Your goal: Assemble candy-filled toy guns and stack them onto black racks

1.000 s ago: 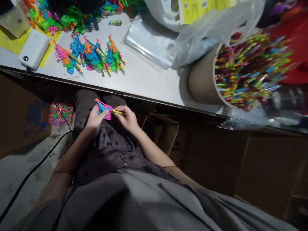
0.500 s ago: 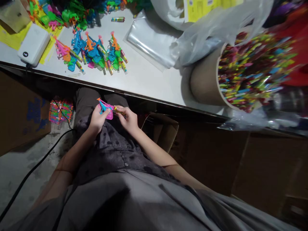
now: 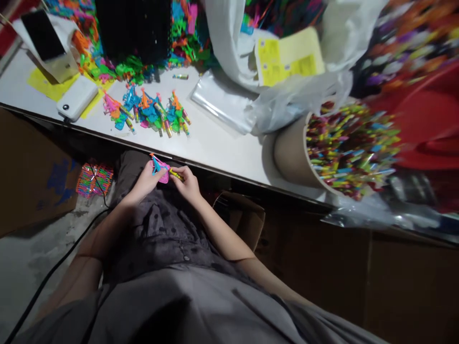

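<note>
Assembly step in hand: left hand (image 3: 145, 180) grips pink-blue toy (image 3: 159, 168), right hand (image 3: 187, 184) pinches yellow tube (image 3: 175, 175) against it, both over lap, below surface (image 3: 222, 143) edge; next, likely seating tube fully

A toy-assembly workshop: worktable (image 3: 222, 138) heaped with plastic toys (image 3: 147, 111), tub of sticks (image 3: 344, 148).

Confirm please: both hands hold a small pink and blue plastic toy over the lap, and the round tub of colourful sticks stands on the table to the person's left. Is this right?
Not quite. The head view shows the round tub of colourful sticks on the table to the person's right, not left. The rest holds: the left hand and right hand hold the small pink and blue plastic toy over the lap.
</note>
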A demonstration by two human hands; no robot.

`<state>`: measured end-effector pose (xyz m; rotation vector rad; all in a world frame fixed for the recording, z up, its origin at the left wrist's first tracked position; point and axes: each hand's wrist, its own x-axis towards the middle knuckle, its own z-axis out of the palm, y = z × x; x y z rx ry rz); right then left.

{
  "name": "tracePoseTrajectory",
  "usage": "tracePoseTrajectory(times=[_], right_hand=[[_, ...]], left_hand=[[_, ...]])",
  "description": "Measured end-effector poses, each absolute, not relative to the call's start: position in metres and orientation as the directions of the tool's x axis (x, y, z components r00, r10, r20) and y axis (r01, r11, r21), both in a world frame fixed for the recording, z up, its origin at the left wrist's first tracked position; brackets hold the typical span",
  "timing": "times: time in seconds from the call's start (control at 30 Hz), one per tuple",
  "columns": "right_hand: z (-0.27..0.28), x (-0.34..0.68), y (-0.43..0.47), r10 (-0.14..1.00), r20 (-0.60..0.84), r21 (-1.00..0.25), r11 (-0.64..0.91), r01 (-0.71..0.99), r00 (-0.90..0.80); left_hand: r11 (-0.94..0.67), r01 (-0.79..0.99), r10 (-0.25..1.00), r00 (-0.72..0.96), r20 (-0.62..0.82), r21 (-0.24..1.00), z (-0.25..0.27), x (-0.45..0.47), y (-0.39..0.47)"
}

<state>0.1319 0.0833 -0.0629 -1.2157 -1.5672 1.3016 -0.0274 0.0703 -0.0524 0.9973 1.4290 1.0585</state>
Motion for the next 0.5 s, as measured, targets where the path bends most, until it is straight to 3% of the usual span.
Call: tracePoseTrajectory(times=[0.13, 0.23, 0.37, 0.5], right_hand=[[-0.063, 0.126, 0.146, 0.993, 0.076, -0.963, 0.097, 0.251, -0.090], [-0.065, 0.114, 0.198, 0.984, 0.179, -0.931, 0.173, 0.321, -0.011], [-0.076, 0.094, 0.242, 0.982, 0.187, -0.891, 0.183, 0.416, -0.032], [-0.088, 0.086, 0.248, 0.943, 0.302, -0.792, 0.330, 0.514, -0.140]], left_hand=[[0.157, 0.372, 0.966, -0.253, -0.062, 0.915, -0.055, -0.070, 0.122], [0.195, 0.708, 0.928, -0.358, 0.107, 0.679, -0.050, -0.108, 0.170], [0.241, 0.877, 0.945, -0.309, 0.105, 0.415, -0.048, -0.135, 0.214], [0.215, 0.925, 0.967, -0.247, 0.065, 0.314, -0.058, -0.131, 0.223]])
